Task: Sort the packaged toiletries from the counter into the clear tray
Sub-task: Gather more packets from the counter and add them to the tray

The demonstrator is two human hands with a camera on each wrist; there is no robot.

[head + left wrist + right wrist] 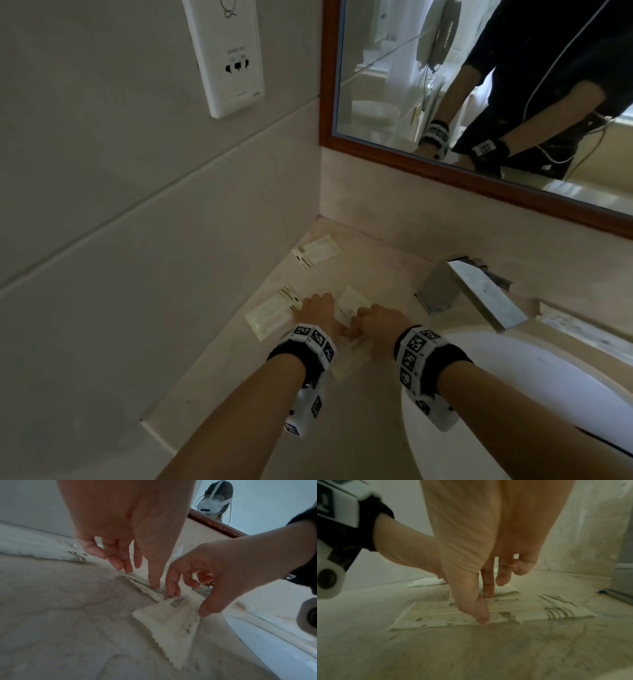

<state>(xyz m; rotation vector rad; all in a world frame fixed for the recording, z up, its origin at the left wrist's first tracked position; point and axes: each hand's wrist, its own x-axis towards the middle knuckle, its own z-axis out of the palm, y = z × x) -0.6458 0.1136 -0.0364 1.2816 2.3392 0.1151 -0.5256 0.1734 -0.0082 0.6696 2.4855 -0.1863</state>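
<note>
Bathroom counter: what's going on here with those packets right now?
A person is working both hands over flat toiletry packets on the counter beside the sink. The right hand pinches the edge of the nearest packet; the left hand touches the packets next to it with straight fingers. Two more packets lie by the wall. No clear tray is in view.
</note>
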